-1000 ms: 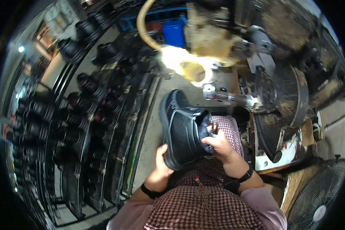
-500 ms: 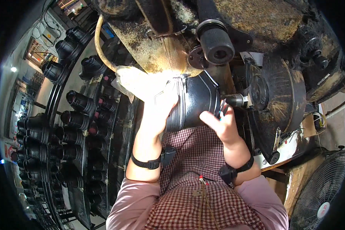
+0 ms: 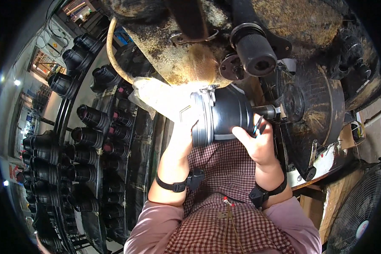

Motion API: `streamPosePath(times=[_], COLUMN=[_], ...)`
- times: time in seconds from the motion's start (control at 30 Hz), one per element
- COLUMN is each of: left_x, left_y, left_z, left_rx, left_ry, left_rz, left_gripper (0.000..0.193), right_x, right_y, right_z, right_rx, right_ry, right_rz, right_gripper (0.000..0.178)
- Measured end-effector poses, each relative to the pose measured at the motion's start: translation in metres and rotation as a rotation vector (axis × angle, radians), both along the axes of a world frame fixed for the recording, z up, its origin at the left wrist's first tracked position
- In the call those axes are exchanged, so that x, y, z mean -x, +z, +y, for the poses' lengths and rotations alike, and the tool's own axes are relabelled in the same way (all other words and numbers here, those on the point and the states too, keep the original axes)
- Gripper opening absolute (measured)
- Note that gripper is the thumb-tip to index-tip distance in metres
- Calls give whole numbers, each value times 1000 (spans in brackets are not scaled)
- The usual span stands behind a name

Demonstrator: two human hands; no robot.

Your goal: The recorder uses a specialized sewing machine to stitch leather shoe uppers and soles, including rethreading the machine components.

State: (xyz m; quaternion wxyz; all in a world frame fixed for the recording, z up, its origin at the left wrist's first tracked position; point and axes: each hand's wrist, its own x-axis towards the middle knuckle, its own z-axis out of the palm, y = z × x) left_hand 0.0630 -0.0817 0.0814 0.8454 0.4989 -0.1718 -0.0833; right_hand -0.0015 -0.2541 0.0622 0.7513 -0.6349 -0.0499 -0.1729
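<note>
A black leather shoe (image 3: 230, 114) with a thick ribbed sole (image 3: 203, 122) is held under the head of a dark, worn sewing machine (image 3: 194, 63). The sole edge touches the small metal parts (image 3: 207, 91) at the machine's tip. My left hand (image 3: 184, 133), washed out by bright lamp light, is closed on the sole side. On the other end my right hand (image 3: 260, 142) grips the shoe's upper, thumb across it. Tucked in its fingers is a small dark tool (image 3: 258, 125) with pointed blades and a bit of blue, like thread snips.
Racks of black shoes (image 3: 84, 139) stand to my left. A glowing lamp wrapped in plastic (image 3: 154, 95) hangs by the machine on a bent cable (image 3: 110, 51). At right are a large black wheel (image 3: 326, 106), a white surface (image 3: 321, 165) and a fan (image 3: 360, 211).
The shoe has turned between my hands, so a different part of its upper faces me. The whole view has shifted slightly. Both hands keep their hold.
</note>
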Motion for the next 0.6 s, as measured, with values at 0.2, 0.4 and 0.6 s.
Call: streamPosePath(times=[0.2,0.4,0.6], left_x=[-12,-16,-1], left_y=[-12,-21,-19], left_z=[5,8,12], left_rx=[-64,-60,-75], left_ry=[-52,-22,-55], left_rz=[-122,-1,-64], left_gripper=[44,58,73], right_x=[-6,-10,-12], right_y=[0,-3,-8], right_z=[-7,-8,-11], right_rx=[123,80,205], right_ry=[-87,-96,-173], right_rz=[19,-35,-94], right_gripper=[16,19,23])
